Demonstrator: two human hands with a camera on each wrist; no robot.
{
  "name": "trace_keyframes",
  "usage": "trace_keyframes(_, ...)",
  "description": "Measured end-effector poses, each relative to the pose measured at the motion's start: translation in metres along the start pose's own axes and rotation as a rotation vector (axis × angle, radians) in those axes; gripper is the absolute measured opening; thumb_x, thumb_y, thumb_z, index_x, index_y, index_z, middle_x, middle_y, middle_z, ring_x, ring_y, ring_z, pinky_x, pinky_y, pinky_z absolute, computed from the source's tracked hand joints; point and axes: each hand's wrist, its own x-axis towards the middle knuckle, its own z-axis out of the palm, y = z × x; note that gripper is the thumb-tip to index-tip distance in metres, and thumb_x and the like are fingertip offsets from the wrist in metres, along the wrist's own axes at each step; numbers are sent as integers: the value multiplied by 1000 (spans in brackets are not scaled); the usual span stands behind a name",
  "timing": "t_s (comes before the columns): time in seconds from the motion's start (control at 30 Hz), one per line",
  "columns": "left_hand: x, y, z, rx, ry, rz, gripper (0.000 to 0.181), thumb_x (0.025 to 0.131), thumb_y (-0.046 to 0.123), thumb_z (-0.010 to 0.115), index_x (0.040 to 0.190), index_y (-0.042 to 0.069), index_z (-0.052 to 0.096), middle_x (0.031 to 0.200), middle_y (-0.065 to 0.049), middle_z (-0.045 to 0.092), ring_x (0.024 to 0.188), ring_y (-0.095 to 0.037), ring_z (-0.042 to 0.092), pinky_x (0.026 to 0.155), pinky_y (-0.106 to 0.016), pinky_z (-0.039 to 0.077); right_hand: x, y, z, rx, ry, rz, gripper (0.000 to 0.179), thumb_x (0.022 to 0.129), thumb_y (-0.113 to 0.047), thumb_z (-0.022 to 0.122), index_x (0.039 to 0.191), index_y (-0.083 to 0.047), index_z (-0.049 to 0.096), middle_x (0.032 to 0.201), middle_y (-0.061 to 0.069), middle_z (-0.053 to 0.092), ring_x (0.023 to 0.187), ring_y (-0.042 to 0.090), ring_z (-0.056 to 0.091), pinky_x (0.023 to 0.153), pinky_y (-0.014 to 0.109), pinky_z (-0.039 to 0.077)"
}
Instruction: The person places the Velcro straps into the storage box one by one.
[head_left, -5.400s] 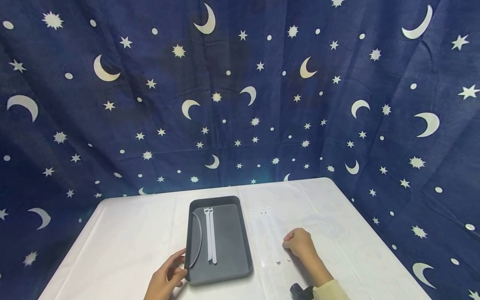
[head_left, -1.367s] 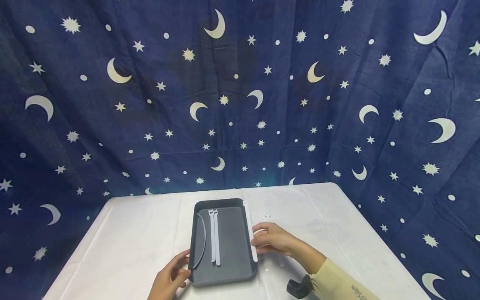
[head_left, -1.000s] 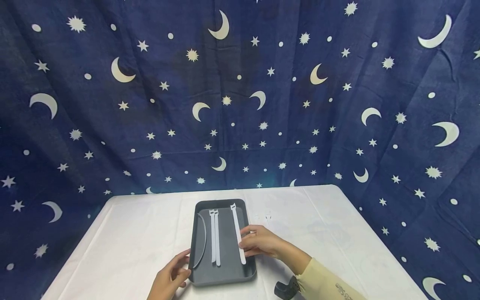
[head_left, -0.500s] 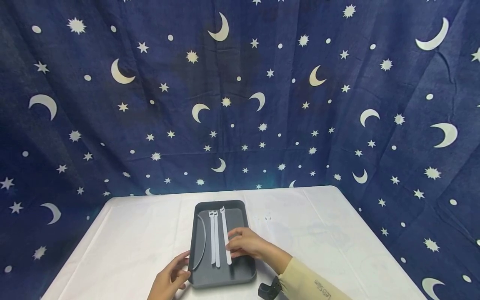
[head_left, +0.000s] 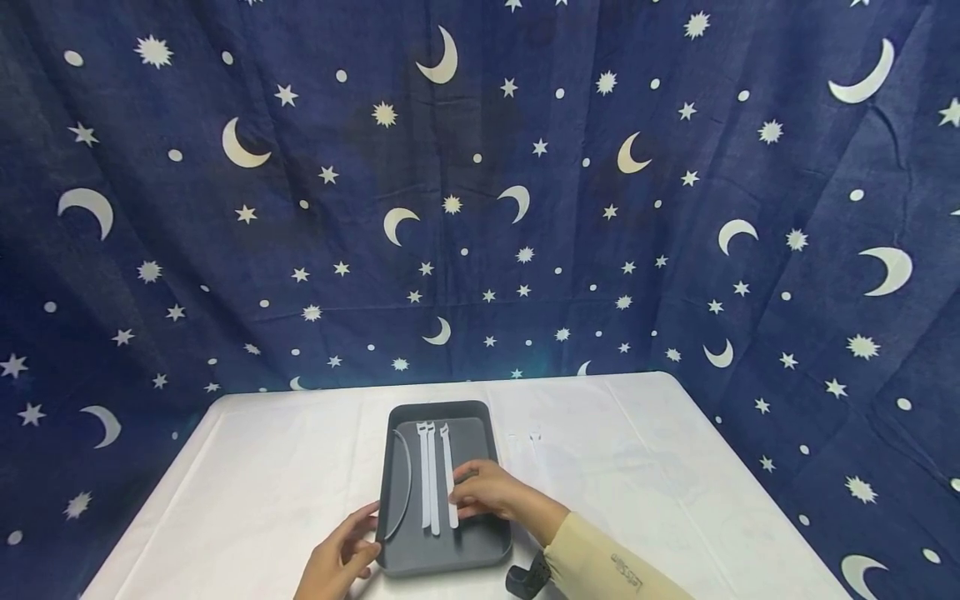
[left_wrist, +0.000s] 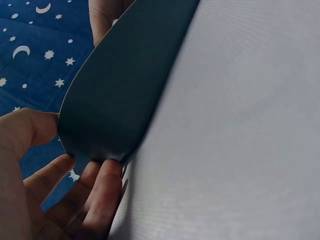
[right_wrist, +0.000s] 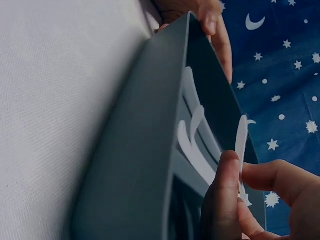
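My left hand (head_left: 337, 554) grips the near left side of a dark grey tray (head_left: 468, 442); thumb and fingers lie on its rim and outer wall in the left wrist view. Between thumb and fingers, my right hand (head_left: 491, 490) pinches a white strap cable tie (head_left: 447, 467) with a slotted head, held over the tray. Two more white strap ties (head_left: 434, 487) lie side by side in the tray, just left of the held one. In the right wrist view the held tie (right_wrist: 241, 140) sticks up past the fingertips. A thin, curved grey strip (head_left: 408, 475) lies along the tray's left wall.
Faint white or clear strips (head_left: 536, 442) lie on the white tablecloth (head_left: 637, 483) right of the tray, hard to make out. A dark wrist device (head_left: 528, 577) sits at the right sleeve. A blue star-and-moon curtain (head_left: 480, 208) hangs behind the table.
My right hand has picked up a strap tie right of the tray, carried it left over the rim, and brought it beside the two others. My left hand has stayed on the tray.
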Motion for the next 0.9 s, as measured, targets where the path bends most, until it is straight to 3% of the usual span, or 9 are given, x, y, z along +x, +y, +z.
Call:
trace_keyframes(0.67, 1, 0, 1, 5, 20, -5, 60, 90, 21, 69, 143, 7, 46, 124, -19, 63, 82, -8, 66, 62, -23, 57, 10, 12, 9, -15, 30, 12, 38, 78, 14, 63, 114, 8, 53, 66, 10, 58, 54, 14, 61, 61, 35, 62)
trace_keyframes(0.9, 1, 1, 1, 11, 21, -22, 60, 90, 24, 68, 143, 7, 46, 123, -18, 64, 83, -10, 66, 62, -23, 57, -4, -4, -4, -117, 40, -67, 40, 78, 7, 66, 116, 8, 56, 72, 10, 64, 56, 13, 64, 59, 32, 62)
